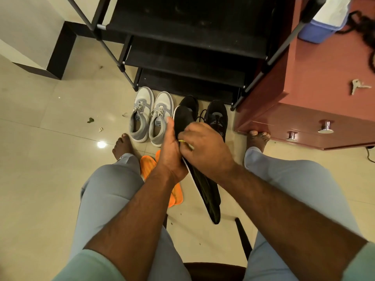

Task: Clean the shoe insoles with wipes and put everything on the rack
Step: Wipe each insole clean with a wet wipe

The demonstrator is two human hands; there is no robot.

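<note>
The black insoles (205,185) are held above the floor between the knees, long axis running from far-left to near-right. The left hand (171,151) is curled round their far part, thumb raised; the right hand (205,151) is pinched on something yellowish at their edge, which cannot be identified. The rack (182,57) lies beyond, far of both hands, past the grey shoes (151,116) and black shoes (215,116). Orange insoles (149,166) lie on the floor beneath. A small tongue logo is seen but not legible.
</note>
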